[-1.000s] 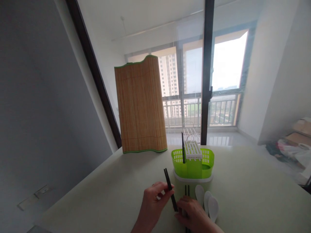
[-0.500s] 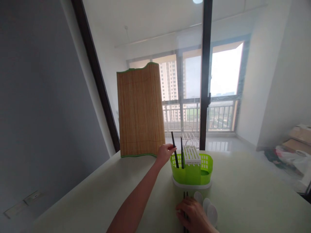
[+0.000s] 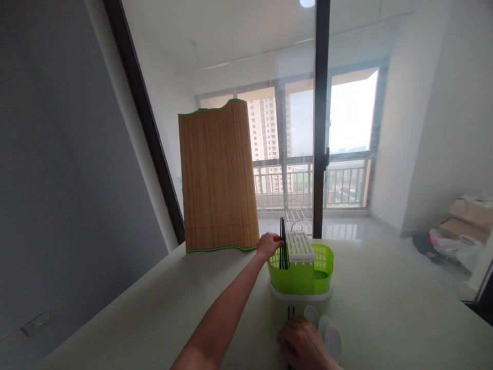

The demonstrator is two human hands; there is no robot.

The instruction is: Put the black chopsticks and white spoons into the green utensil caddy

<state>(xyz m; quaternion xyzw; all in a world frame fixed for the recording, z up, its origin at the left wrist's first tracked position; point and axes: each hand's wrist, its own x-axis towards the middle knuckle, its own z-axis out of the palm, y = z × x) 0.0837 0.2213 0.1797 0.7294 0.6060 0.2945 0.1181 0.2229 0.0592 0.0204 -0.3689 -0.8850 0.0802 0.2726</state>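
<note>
The left hand (image 3: 269,244) pinches chopsticks (image 3: 284,254), nearly upright in the basket (image 3: 301,280); if it releases them carelessly, they may tip. The right hand (image 3: 301,339) covers more chopsticks (image 3: 290,311) on the table (image 3: 385,293); its grip I cannot tell.

My left hand (image 3: 268,245) has its fingertips on the slim black chopsticks (image 3: 283,252) standing in the left compartment of the bright green plastic basket with a white base (image 3: 279,281), beside its slotted white plastic rack (image 3: 301,248). My right hand (image 3: 301,340) curls over more black chopsticks lying on the pale, smooth desk (image 3: 370,303), just beside white oval-bowled spoons (image 3: 333,340). Behind stands a tan bamboo mat with green edging (image 3: 217,180).
</note>
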